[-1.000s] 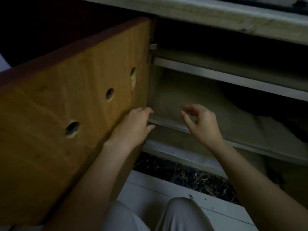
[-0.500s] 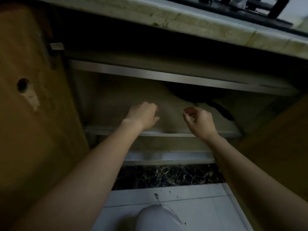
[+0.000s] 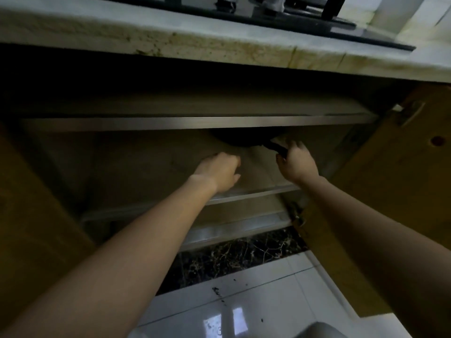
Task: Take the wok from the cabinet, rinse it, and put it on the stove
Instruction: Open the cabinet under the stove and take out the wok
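Observation:
A dark wok (image 3: 240,139) sits deep in the open cabinet, on the middle shelf (image 3: 253,193), half hidden under the upper shelf rail. Its black handle (image 3: 277,148) sticks out toward the right front. My right hand (image 3: 296,164) has its fingers curled round that handle. My left hand (image 3: 219,170) hovers inside the cabinet above the shelf, left of the wok, with loosely curled fingers that hold nothing. The stove (image 3: 305,18) lies on the counter above.
Wooden cabinet doors stand open on the left (image 3: 29,203) and the right (image 3: 395,191). The stained counter edge (image 3: 219,45) overhangs the cabinet. Below are a dark marble plinth (image 3: 239,254) and a white tiled floor (image 3: 256,308).
My right hand has reached deeper and to the right and taken hold of the wok's handle. My left hand has moved further into the cabinet. My view has shifted right and closer.

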`<state>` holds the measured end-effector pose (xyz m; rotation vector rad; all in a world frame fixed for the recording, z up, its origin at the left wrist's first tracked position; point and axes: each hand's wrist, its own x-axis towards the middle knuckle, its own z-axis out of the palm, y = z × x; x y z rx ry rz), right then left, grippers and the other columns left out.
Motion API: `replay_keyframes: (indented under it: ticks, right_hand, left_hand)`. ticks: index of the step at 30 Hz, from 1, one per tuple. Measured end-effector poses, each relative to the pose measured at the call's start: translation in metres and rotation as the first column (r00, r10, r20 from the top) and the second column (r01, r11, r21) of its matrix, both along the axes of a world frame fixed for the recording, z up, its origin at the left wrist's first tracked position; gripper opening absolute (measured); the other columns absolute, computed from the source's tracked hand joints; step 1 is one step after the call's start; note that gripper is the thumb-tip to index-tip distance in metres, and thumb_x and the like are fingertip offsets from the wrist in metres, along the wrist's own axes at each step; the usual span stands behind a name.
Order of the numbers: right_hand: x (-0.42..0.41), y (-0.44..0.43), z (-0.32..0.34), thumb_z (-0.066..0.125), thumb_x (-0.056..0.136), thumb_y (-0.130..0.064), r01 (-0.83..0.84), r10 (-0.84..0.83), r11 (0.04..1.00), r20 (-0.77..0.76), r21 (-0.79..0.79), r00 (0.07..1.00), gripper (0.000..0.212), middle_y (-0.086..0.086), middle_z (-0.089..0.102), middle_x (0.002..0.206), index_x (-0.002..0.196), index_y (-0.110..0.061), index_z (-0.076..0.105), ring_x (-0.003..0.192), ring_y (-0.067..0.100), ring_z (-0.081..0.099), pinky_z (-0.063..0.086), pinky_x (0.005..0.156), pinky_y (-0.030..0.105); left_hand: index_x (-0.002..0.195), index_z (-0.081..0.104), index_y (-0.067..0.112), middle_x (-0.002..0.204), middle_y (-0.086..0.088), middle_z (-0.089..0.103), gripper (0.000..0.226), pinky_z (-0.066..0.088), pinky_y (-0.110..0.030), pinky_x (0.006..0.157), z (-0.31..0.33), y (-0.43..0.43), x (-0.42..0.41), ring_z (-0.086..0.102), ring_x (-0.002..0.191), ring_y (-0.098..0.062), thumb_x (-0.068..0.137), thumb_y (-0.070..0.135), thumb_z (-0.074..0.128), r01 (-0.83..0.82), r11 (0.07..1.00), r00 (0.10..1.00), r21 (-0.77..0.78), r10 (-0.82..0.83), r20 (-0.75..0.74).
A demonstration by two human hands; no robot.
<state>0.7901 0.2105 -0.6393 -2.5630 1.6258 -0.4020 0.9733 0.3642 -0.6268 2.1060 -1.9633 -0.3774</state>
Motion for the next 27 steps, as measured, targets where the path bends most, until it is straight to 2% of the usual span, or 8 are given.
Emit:
replay_keyframes:
  ticks: [4, 8, 10, 12, 16, 21, 24, 27]
  right_hand:
    - [-0.002, -0.032, -0.029, 0.037, 0.1, -0.047, 0.044, -0.012, 0.985, -0.193, 0.165, 0.981, 0.043, 0.011, 0.058, 0.113, 0.137, -0.03, 0.049, 0.087, 0.024, 0.062, 0.056, 0.072, 0.04]
    - [-0.008, -0.036, -0.034, 0.04, 0.102, -0.041, 0.151, -0.131, 0.986, -0.221, 0.076, 0.966, 0.047, 0.022, 0.05, 0.134, 0.142, -0.016, 0.045, 0.119, 0.037, 0.051, 0.047, 0.098, 0.047]
    - [-0.011, -0.039, -0.034, 0.041, 0.104, -0.029, 0.138, -0.108, 0.979, -0.193, 0.148, 0.975, 0.047, 0.021, 0.052, 0.126, 0.15, -0.027, 0.035, 0.103, 0.032, 0.06, 0.054, 0.083, 0.042]
    - [-0.011, -0.039, -0.034, 0.041, 0.103, -0.014, 0.032, 0.002, 0.967, -0.136, 0.253, 0.991, 0.066, 0.017, 0.054, 0.119, 0.152, -0.052, 0.017, 0.074, 0.021, 0.06, 0.054, 0.056, 0.031]
    - [-0.005, -0.029, -0.043, 0.039, 0.104, -0.018, -0.053, 0.06, 0.958, -0.019, 0.281, 0.998, 0.066, 0.015, 0.056, 0.115, 0.152, -0.053, 0.012, 0.062, 0.016, 0.055, 0.039, 0.042, 0.025]
    - [0.009, -0.004, -0.058, 0.041, 0.101, -0.037, 0.129, -0.174, 0.921, 0.09, 0.367, 0.981, 0.045, 0.016, 0.063, 0.122, 0.141, -0.017, 0.043, 0.085, 0.024, 0.063, 0.044, 0.059, 0.031]
    - [0.007, 0.026, -0.05, 0.04, 0.104, -0.033, 0.136, -0.185, 0.923, 0.106, 0.361, 0.977, 0.043, 0.022, 0.059, 0.126, 0.133, -0.001, 0.045, 0.109, 0.035, 0.064, 0.05, 0.078, 0.037]
    - [0.0, 0.048, -0.045, 0.041, 0.104, -0.031, 0.14, -0.209, 0.916, 0.15, 0.375, 0.966, 0.041, 0.025, 0.058, 0.127, 0.128, 0.002, 0.043, 0.114, 0.039, 0.061, 0.05, 0.085, 0.038]
  left_hand:
    - [0.137, 0.054, 0.017, 0.125, -0.009, 0.063, 0.04, 0.054, -0.044, 0.089, -0.007, -0.005, -0.008, 0.062, 0.11, -0.026, 0.101, 0.033, 0.055, -0.006, 1.0, 1.0, 0.014, 0.006, -0.016]
    - [0.139, 0.053, 0.019, 0.127, -0.007, 0.063, 0.042, 0.054, -0.045, 0.092, -0.013, -0.019, -0.019, 0.062, 0.113, -0.024, 0.1, 0.035, 0.055, -0.019, 1.0, 0.997, 0.025, 0.021, -0.08]
    - [0.14, 0.052, 0.019, 0.13, -0.007, 0.062, 0.044, 0.053, -0.045, 0.094, -0.016, -0.021, -0.023, 0.061, 0.115, -0.026, 0.1, 0.037, 0.055, -0.032, 0.999, 0.995, 0.029, 0.035, -0.098]
    - [0.14, 0.053, 0.02, 0.131, -0.007, 0.062, 0.044, 0.053, -0.045, 0.095, -0.021, -0.02, -0.027, 0.061, 0.116, -0.026, 0.1, 0.037, 0.055, -0.042, 0.999, 0.994, 0.032, 0.045, -0.103]
    - [0.139, 0.053, 0.02, 0.129, -0.007, 0.062, 0.043, 0.053, -0.046, 0.095, -0.027, -0.019, -0.028, 0.061, 0.114, -0.026, 0.1, 0.037, 0.055, -0.045, 0.997, 0.994, 0.06, 0.05, -0.101]
    - [0.137, 0.056, 0.018, 0.129, -0.008, 0.063, 0.039, 0.053, -0.046, 0.094, -0.03, -0.022, -0.032, 0.062, 0.113, -0.027, 0.101, 0.035, 0.052, -0.054, 0.997, 0.992, 0.055, 0.06, -0.111]
    - [0.133, 0.058, 0.02, 0.129, -0.007, 0.063, 0.036, 0.053, -0.046, 0.095, -0.039, -0.025, -0.036, 0.062, 0.112, -0.027, 0.101, 0.034, 0.051, -0.076, 0.994, 0.988, 0.078, 0.085, -0.131]
    - [0.132, 0.059, 0.021, 0.13, -0.007, 0.062, 0.034, 0.053, -0.045, 0.095, -0.046, -0.026, -0.036, 0.062, 0.112, -0.028, 0.101, 0.033, 0.049, -0.088, 0.991, 0.985, 0.098, 0.101, -0.14]
